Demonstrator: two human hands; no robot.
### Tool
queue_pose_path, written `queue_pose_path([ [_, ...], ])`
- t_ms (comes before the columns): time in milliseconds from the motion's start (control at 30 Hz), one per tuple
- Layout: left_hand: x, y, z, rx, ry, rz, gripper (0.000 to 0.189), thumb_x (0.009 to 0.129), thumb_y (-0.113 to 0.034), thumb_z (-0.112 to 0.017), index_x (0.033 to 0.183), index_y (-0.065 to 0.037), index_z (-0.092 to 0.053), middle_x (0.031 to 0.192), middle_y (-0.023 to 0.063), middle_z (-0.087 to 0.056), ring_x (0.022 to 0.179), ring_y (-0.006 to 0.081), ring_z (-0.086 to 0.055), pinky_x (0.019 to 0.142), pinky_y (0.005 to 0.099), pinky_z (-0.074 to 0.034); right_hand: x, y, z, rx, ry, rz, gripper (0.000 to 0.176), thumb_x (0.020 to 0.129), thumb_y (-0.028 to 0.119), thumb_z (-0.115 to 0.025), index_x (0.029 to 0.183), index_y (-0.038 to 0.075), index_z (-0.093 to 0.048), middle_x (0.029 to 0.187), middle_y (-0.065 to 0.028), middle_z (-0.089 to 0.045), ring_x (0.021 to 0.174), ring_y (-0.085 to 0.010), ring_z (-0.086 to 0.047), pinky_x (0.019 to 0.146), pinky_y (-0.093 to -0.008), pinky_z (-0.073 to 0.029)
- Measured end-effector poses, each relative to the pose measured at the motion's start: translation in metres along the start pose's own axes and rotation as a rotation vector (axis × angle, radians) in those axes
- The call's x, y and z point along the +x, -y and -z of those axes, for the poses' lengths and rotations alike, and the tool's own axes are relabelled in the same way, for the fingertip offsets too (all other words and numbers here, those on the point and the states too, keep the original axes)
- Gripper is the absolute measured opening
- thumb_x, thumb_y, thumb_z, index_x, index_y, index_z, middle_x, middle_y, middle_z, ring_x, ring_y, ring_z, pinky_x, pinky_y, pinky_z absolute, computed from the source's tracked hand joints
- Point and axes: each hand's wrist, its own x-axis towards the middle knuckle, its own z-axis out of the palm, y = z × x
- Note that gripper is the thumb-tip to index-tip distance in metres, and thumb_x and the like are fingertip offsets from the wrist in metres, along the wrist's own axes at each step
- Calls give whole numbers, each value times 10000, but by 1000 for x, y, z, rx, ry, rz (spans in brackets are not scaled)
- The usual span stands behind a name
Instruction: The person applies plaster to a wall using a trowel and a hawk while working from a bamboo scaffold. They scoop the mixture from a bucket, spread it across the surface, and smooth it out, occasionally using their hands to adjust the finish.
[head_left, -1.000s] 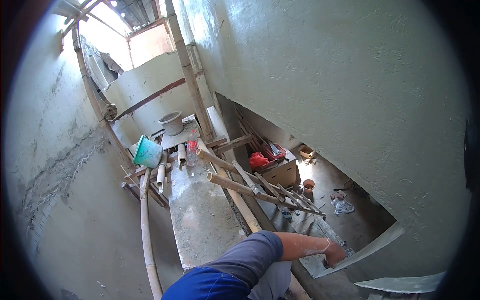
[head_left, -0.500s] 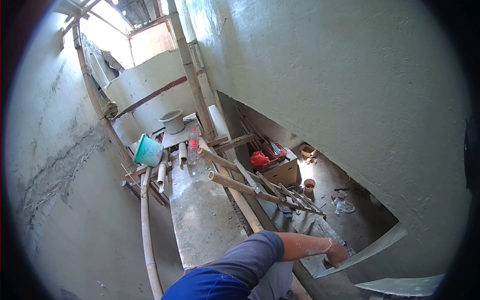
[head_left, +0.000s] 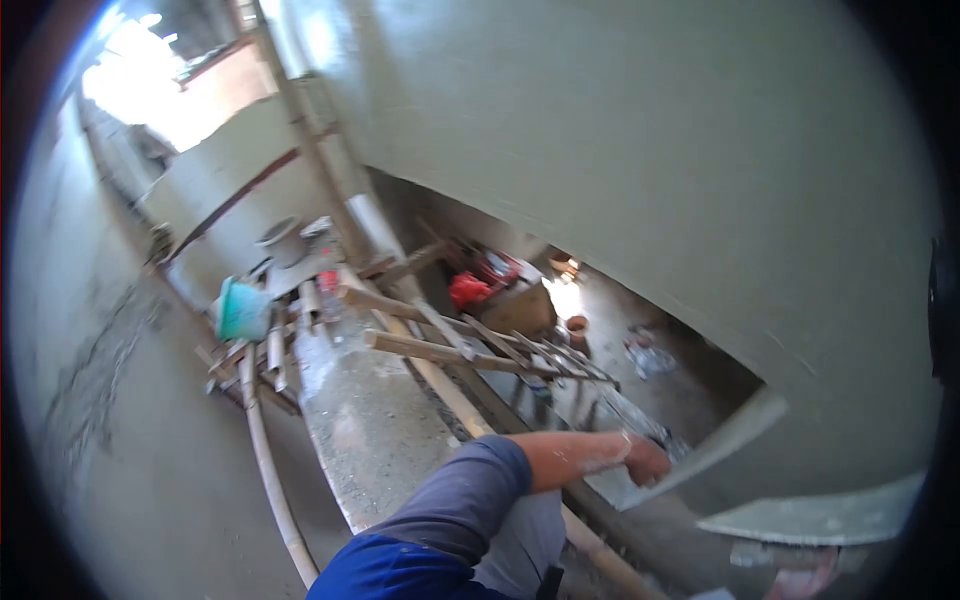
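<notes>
My left hand (head_left: 648, 463) reaches down to the right, at the lower edge of the wall opening (head_left: 730, 440). Its fingers look curled and closed, but they point away from me and what they hold is hidden. White smears mark the forearm. At the lower right border, a blurred pinkish shape (head_left: 805, 578) appears to be my right hand, mostly cut off, beside a pale flat piece (head_left: 760, 555) I cannot identify. A bamboo ladder-like frame (head_left: 470, 350) lies just beyond my left arm.
A dusty plank (head_left: 375, 430) runs ahead, with a grey bucket (head_left: 284, 242) and a red-labelled bottle (head_left: 328, 283) at its far end. A teal bucket (head_left: 243, 310) hangs at the left. Bamboo poles (head_left: 265, 450) flank the plank. Through the opening, a box (head_left: 520, 312) stands below.
My view has swung, shifting the surroundings left and making them blurry. My left hand stays near the opening's edge. A pinkish shape and pale piece have come into sight at lower right.
</notes>
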Motion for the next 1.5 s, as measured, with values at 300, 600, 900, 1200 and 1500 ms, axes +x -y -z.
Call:
queue_pose_path([
  [300,2,-9,10,-7,99,72,323,854,-316,-570,901,0,-619,893,226,-612,868,401,-592,751,465,-462,-6,24,29,-305,173,160,354,823,321,-514,1055,96,-658,1150,-166,-602,1148,-412,-492,1073,-540,-224],
  [600,2,-26,27,-43,102,68,444,803,-351,-635,1040,22,-598,941,238,-633,902,396,-602,793,438,-477,52,86,21,975,-52,-918,288,745,25,-672,1004,1,-548,776,-33,-597,640,-109,-567,546,-248,-454],
  [900,8,-36,32,-50,-34,99,344,794,-333,-639,928,-18,-614,846,233,-629,844,408,-600,736,454,-473,51,68,31,978,-69,-932,316,747,63,-681,1028,9,-548,785,-21,-587,635,-88,-545,543,-248,-448],
  [1200,34,9,15,-55,-121,178,264,801,-238,-619,931,-8,-602,910,242,-621,860,429,-592,750,477,-474,49,55,35,956,-96,-962,361,738,60,-682,1062,5,-534,808,-25,-581,671,-89,-556,549,-253,-470],
  [1500,66,56,-38,27,90,286,454,716,-250,-707,1108,-55,-589,1092,188,-600,1030,331,-569,868,447,-457,21,32,30,834,77,-925,433,730,16,-631,1143,-2,-504,942,-94,-594,826,-187,-606,725,-333,-517],
])
